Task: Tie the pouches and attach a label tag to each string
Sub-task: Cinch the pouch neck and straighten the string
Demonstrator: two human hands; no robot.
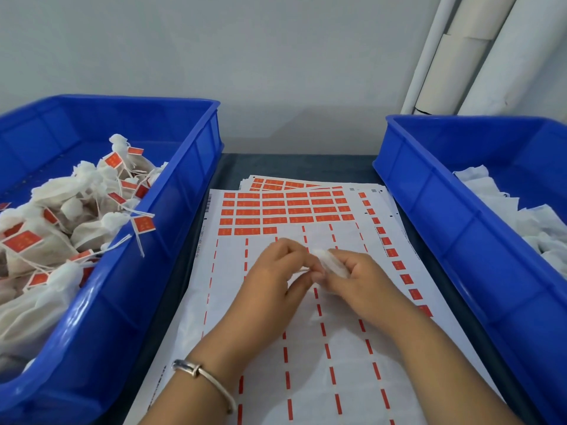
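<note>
- The left hand [277, 273] and the right hand [357, 279] meet above the middle of the label sheet [306, 348], fingertips touching, both with fingers curled.
- Between them is a small white pouch [333, 263]; the right hand's fingers are curled round it, with its gathered top sticking out toward the far side.
- The left hand pinches at the pouch's near edge, where a thin pale string [302, 269] seems to run (it is too fine and blurred to be sure of its path).
- A silver bangle [204, 377] sits on the left wrist.
- The label sheet lies flat on the dark table [306, 164] between the two crates. Its far rows hold orange label tags [276, 211], while the nearer part shows only dashed orange strips on bare backing.
- More sheets lie fanned under it, sticking out at the far and right edges.
- The left blue crate [171, 210] is heaped with tied pouches [61, 210], each with a string and an orange tag; one tag hangs over the crate's right rim.
- The right blue crate [445, 210] holds loose white pouches with no tags visible [521, 216], piled toward its right side.
- White tubes [460, 56] lean against the far wall at the right.
</note>
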